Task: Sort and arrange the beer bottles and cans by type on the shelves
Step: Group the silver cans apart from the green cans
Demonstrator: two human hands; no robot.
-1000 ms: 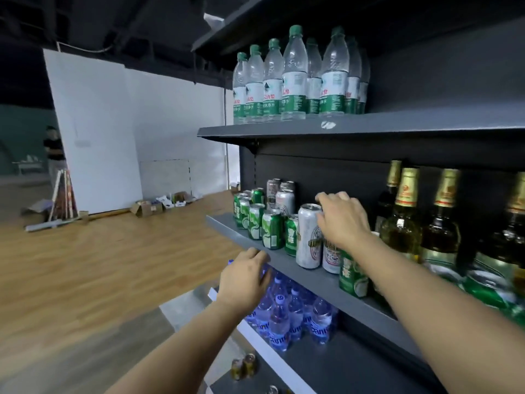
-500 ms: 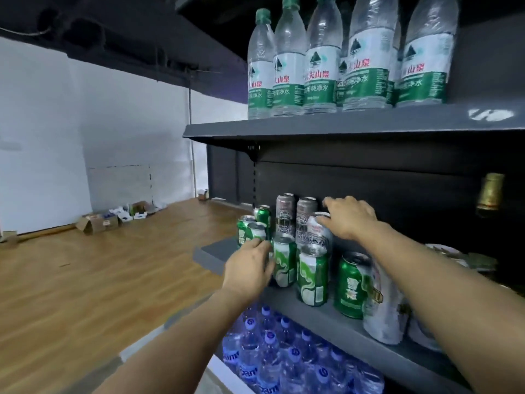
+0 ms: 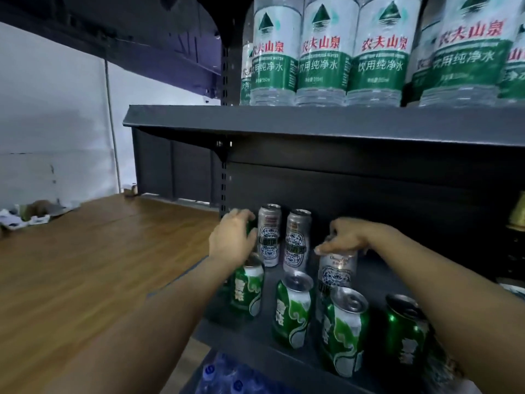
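On the middle shelf [image 3: 284,362] stand several short green beer cans [image 3: 292,311] in front and tall silver beer cans [image 3: 269,236] behind them. My right hand [image 3: 345,237] grips the top of a tall silver can [image 3: 336,273] beside the other two silver ones. My left hand [image 3: 231,240] is curled round a green can at the shelf's back left corner; only a sliver of that can shows past my fingers. Another green can [image 3: 247,291] stands just below my left wrist.
Green-labelled water bottles [image 3: 324,52] fill the upper shelf [image 3: 312,120] just overhead. Blue-capped water bottles [image 3: 227,379] sit on the shelf below. A gold-foiled bottle neck [image 3: 518,211] shows at the right edge. Wooden floor [image 3: 85,265] and cardboard scraps [image 3: 25,214] lie to the left.
The view has closed in on the can shelf. My left hand rose from the front green cans to the back left corner. My right hand has brought the tall silver can beside the other two.
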